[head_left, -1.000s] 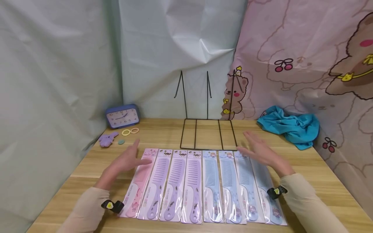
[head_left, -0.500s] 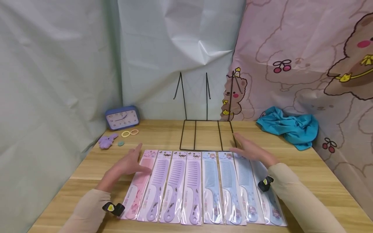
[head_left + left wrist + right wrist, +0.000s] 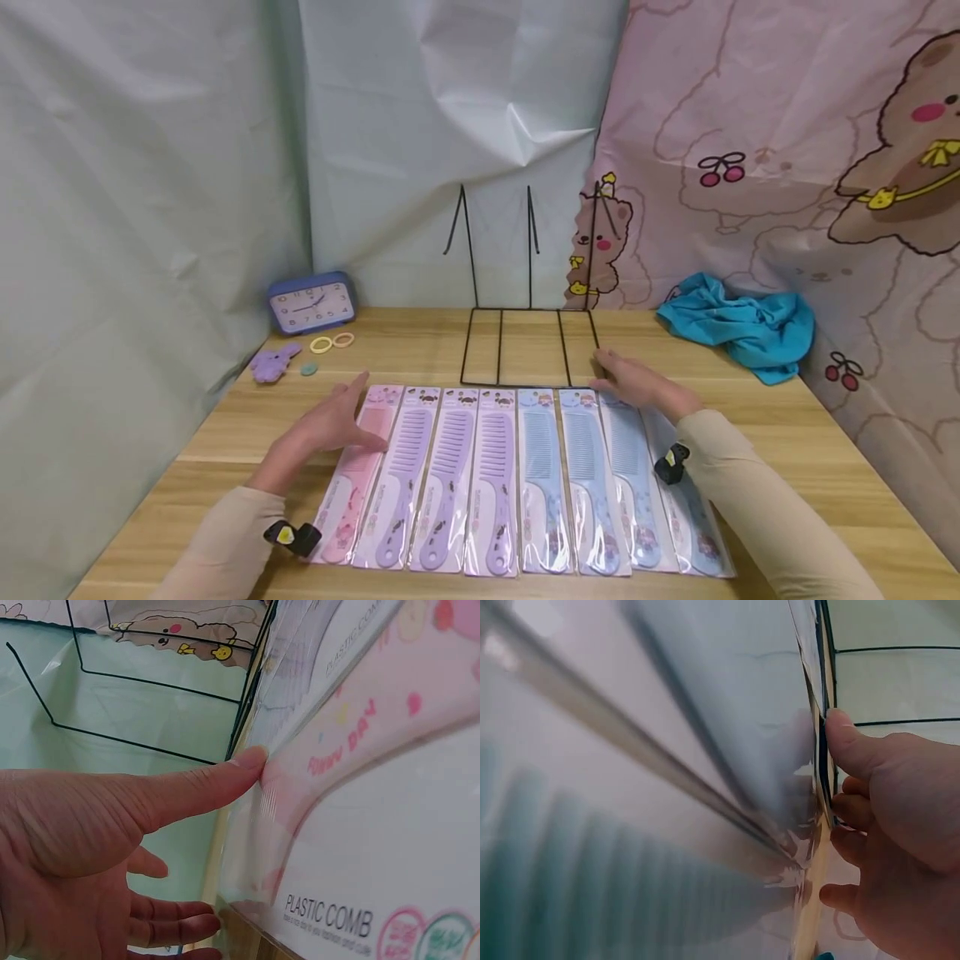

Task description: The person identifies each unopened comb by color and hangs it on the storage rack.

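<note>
Packaged plastic combs lie in a row on the wooden table: a pink comb (image 3: 358,475) at left, three purple combs (image 3: 450,467), then several blue combs (image 3: 588,467). My left hand (image 3: 326,421) is beside the pink pack, thumb reaching over its upper part and fingers pointing forward along its left side. In the left wrist view the thumb tip overlaps the pack's film. My right hand (image 3: 637,385) hovers over the top ends of the rightmost blue packs. Its thumb and fingertips are right at the near right corner of a black wire rack (image 3: 531,310).
Behind the combs, the rack's hooked uprights rise before the hung sheets. At left are a blue clock (image 3: 313,302), a purple plush-like piece (image 3: 274,363), two hair ties (image 3: 332,342) and a teal disc (image 3: 309,369). A turquoise cloth (image 3: 738,325) lies at back right.
My right hand has moved left over the blue packs to the rack's corner. The left hand has dipped slightly and stays by the pink pack. The combs lie as before.
</note>
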The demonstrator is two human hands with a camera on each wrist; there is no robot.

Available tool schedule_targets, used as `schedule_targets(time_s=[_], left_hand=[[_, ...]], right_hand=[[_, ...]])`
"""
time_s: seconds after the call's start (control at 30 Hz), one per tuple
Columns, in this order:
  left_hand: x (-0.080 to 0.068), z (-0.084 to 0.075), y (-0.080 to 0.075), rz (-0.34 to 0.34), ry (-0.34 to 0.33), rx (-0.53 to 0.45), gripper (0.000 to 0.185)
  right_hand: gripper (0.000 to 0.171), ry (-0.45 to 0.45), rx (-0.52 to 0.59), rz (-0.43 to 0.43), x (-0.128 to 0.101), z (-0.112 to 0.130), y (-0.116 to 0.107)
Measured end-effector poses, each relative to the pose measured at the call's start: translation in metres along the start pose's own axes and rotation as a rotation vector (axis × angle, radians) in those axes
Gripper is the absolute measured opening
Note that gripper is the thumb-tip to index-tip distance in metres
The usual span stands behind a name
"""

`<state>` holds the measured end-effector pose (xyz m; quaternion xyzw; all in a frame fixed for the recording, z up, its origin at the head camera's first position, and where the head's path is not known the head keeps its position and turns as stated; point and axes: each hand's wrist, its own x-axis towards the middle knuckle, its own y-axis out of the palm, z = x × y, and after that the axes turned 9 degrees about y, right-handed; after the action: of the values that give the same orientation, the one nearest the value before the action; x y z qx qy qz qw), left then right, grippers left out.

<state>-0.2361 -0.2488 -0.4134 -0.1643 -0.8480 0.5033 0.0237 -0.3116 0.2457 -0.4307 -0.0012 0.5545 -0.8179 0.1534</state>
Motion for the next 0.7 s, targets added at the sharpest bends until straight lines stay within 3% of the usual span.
schedule_targets(time_s=[0.33, 0.7], left_hand=[[0.0012, 0.0011, 0.0018, -0.004, 0.011, -0.006, 0.133], [-0.0008, -0.0064, 0.0017, -0.002, -0.023, 0.012, 0.126]], right_hand=[[0.06, -0.021, 0.007, 0.027, 0.0025, 0.0017, -0.0064], [0.068, 0.038, 0.02, 0.058, 0.0026, 0.007, -0.0088]])
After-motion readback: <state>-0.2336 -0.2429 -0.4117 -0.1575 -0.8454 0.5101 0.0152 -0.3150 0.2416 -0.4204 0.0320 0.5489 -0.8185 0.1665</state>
